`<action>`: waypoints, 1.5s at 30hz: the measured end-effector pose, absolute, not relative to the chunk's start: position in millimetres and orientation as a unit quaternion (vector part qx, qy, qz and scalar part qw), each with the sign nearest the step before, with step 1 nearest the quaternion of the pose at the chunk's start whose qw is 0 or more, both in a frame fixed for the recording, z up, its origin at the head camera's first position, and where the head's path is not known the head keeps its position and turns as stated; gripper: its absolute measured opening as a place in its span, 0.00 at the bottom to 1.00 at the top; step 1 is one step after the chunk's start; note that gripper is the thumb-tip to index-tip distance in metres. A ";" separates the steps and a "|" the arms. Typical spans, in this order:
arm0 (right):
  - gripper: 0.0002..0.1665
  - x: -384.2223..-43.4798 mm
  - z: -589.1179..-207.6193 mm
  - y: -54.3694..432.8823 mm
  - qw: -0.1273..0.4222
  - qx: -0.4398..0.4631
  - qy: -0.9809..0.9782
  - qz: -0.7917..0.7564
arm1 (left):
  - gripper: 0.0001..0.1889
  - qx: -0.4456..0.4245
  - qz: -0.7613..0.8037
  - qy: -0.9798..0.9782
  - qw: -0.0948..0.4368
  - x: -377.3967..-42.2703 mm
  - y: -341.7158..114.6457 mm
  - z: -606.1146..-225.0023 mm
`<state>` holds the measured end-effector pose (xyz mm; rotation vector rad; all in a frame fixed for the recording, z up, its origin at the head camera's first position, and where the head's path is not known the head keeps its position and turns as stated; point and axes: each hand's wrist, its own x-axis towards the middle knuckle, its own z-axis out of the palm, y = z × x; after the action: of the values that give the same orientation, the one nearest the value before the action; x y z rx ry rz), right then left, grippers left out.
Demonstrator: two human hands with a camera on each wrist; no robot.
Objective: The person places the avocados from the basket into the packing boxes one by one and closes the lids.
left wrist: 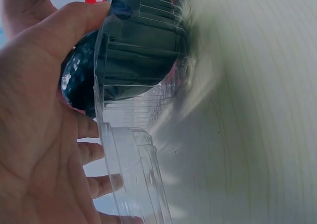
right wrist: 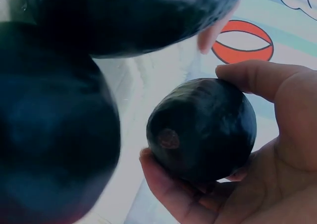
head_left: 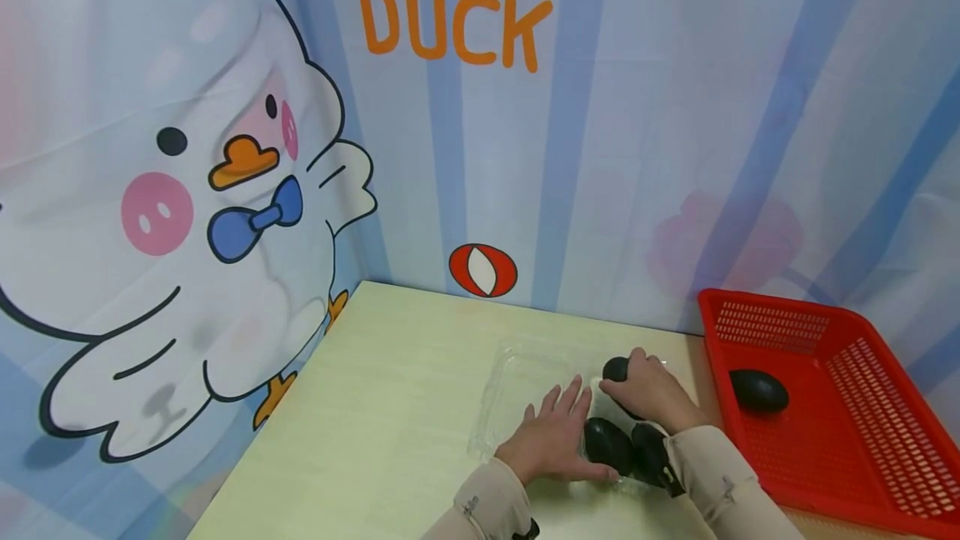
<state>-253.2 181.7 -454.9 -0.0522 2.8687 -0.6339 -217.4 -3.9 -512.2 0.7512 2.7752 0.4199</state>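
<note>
Toward the far side of a clear plastic clamshell container (head_left: 487, 407), my right hand (head_left: 654, 390) grips a dark avocado (right wrist: 200, 130) between thumb and fingers. Two more dark avocados (head_left: 607, 445) lie side by side in the near part of the container, close to my right wrist. With fingers spread, my left hand (head_left: 553, 440) rests along the middle of the container. Its thumb (left wrist: 74, 23) lies at the clear rim beside an avocado, as the left wrist view shows, while the other fingertips reach over the lid half.
On the right stands a red plastic basket (head_left: 817, 473) with perforated sides, holding one dark avocado (head_left: 759, 391). The pale tabletop (head_left: 360, 407) extends to the left of the container. Behind it hangs a printed curtain (head_left: 622, 148) with a cartoon duck.
</note>
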 end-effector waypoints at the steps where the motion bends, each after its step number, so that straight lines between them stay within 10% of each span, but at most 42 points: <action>1: 0.49 -254.2 -456.5 181.8 0.101 -0.019 0.972 -0.210 | 0.61 0.257 0.144 0.948 0.118 -217.2 -3.8 -512.4; 45: 0.44 -261.1 -479.8 177.5 0.151 -0.017 0.964 -0.217 | 0.61 0.259 0.139 0.949 0.118 -215.1 -2.0 -510.6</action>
<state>-261.1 177.5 -479.8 -0.0481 2.7692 -0.6222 -215.1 -2.0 -510.6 0.7569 2.7760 0.4060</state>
